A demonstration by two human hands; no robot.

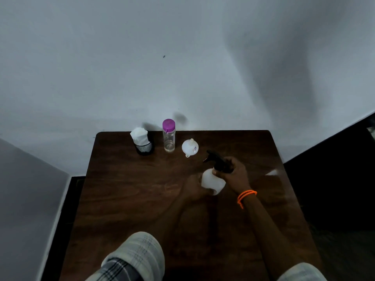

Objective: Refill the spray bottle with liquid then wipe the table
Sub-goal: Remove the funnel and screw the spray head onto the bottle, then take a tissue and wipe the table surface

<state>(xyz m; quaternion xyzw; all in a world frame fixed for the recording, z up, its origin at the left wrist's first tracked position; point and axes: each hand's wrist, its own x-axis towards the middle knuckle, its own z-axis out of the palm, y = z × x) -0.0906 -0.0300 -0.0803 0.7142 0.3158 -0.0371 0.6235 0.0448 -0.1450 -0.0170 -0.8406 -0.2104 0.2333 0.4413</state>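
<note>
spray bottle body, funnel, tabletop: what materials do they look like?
Spray bottle: body looks like translucent white plastic, matte, faintly glowing; black trigger head. Funnel: white plastic, smooth, moulded spout. Table: dark brown wood or wood-look laminate, visible grain, slight sheen.

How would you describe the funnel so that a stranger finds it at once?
Look at the far edge of the brown table, near the wall. Three things stand in a row there; the funnel is the rightmost, beside the clear bottle with a purple cap. It alone is white, round and low.
</note>
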